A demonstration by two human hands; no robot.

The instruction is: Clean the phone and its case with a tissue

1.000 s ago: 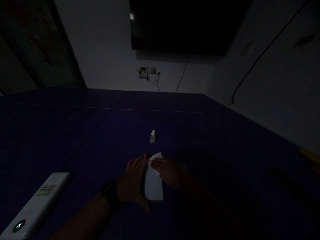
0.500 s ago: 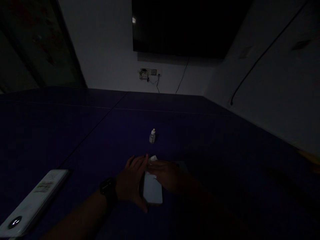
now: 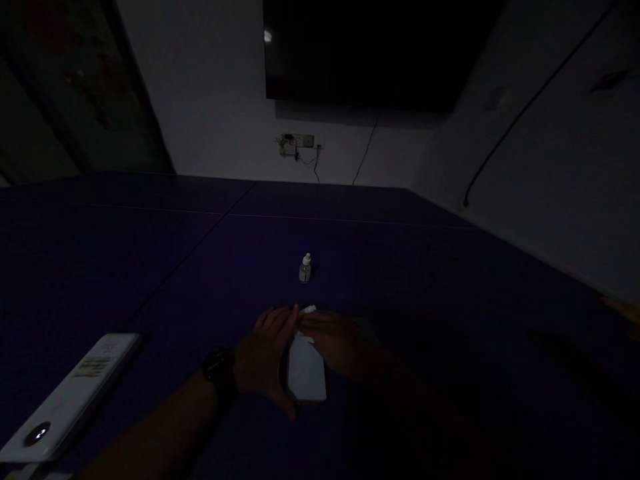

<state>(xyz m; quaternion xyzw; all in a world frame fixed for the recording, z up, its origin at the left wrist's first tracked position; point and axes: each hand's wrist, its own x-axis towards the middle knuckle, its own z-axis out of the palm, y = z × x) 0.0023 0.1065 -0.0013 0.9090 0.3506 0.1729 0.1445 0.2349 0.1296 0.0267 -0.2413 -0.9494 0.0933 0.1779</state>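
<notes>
Both hands of mine meet at a phone (image 3: pixel 306 373) that lies flat on the dark purple surface (image 3: pixel 240 267), pale face up. Its long axis runs almost straight away from me, the near end bare and the far end mostly covered. On its left edge sits my left hand (image 3: pixel 265 360), thumb spread toward the near corner and fingers toward the far one; whether it truly grips or only braces that side, I cannot tell. My right hand (image 3: pixel 335 343) reaches in from the right, fingers laid flat and together across the far end, holding a white wipe (image 3: pixel 309 309) pressed beneath them; its thumb is hidden from me. So the left has the long side, the right the far end, and their fingertips come close together there. Beyond that end, nearly in line with the axis, a small dropper bottle (image 3: pixel 305 271) stands upright, apart from both hands. Well off to my left lies a white oblong device (image 3: pixel 75 393).
</notes>
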